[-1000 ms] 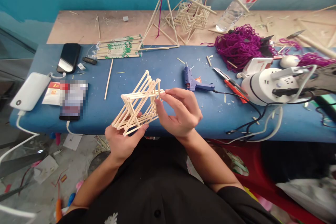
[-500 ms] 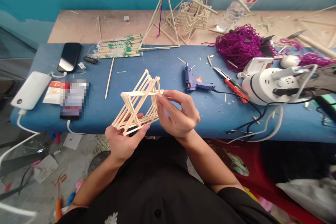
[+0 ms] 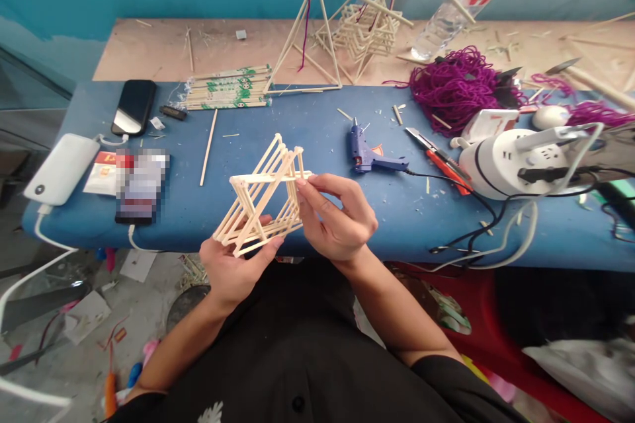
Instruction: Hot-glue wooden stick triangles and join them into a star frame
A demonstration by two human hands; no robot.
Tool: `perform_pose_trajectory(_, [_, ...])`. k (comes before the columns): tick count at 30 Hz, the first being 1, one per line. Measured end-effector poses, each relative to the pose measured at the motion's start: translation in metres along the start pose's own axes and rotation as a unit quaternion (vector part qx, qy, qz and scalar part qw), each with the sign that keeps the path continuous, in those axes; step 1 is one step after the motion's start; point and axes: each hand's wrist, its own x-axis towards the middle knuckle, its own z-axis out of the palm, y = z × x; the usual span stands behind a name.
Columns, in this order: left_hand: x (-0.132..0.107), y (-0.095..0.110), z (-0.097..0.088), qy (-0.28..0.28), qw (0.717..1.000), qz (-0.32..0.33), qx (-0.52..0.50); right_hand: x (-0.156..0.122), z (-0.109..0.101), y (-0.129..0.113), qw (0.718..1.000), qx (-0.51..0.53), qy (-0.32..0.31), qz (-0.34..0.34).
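A small frame of pale wooden sticks [image 3: 265,203], stacked and crossed into a lattice, is held in front of my body above the table's near edge. My left hand [image 3: 241,268] grips its lower side, thumb along the bottom stick and fingers partly hidden behind. At the upper right corner, the thumb and index finger of my right hand [image 3: 340,215] pinch a stick end of the same frame. Right of the hands, a blue hot glue gun [image 3: 367,149] lies on the table, its cable running off to the right.
An orange utility knife [image 3: 439,160], purple yarn [image 3: 449,89] and a white power socket tower [image 3: 501,162] stand at right. Behind are a larger stick structure [image 3: 330,33], a bottle [image 3: 446,20] and wrapped chopsticks [image 3: 228,87]. Phones [image 3: 133,107] and a power bank [image 3: 60,168] lie left.
The view has shifted very slightly, so things on the table appear a few pixels to the right. Both hands keep the same hold on the stick frame.
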Motion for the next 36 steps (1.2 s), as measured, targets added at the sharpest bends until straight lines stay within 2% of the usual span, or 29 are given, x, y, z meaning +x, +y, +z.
perform_pose_trajectory(8, [-0.001, -0.003, -0.001, 0.003, 1.000, -0.015, -0.004, 0.001, -0.004, -0.002, 1.000, 0.010, 0.011, 0.018])
perform_pose_trajectory(12, [-0.001, -0.002, 0.000, 0.003, 1.000, -0.008, -0.003, 0.009, -0.004, -0.003, 0.998, 0.015, 0.033, 0.046])
perform_pose_trajectory(16, [-0.001, 0.000, 0.001, -0.002, 1.000, -0.013, 0.001, 0.013, -0.006, -0.004, 0.996, 0.046, 0.023, 0.072])
perform_pose_trajectory(24, [-0.007, -0.005, 0.004, 0.005, 0.999, -0.041, -0.021, 0.012, -0.008, 0.000, 0.998, 0.025, 0.020, 0.059])
perform_pose_trajectory(29, [-0.011, 0.002, 0.006, -0.005, 0.997, -0.075, -0.021, 0.009, -0.006, 0.004, 0.999, 0.012, 0.011, 0.028])
perform_pose_trajectory(36, [-0.012, 0.007, 0.007, -0.001, 0.997, -0.077, -0.010, 0.006, -0.004, 0.004, 1.000, 0.005, 0.012, 0.015])
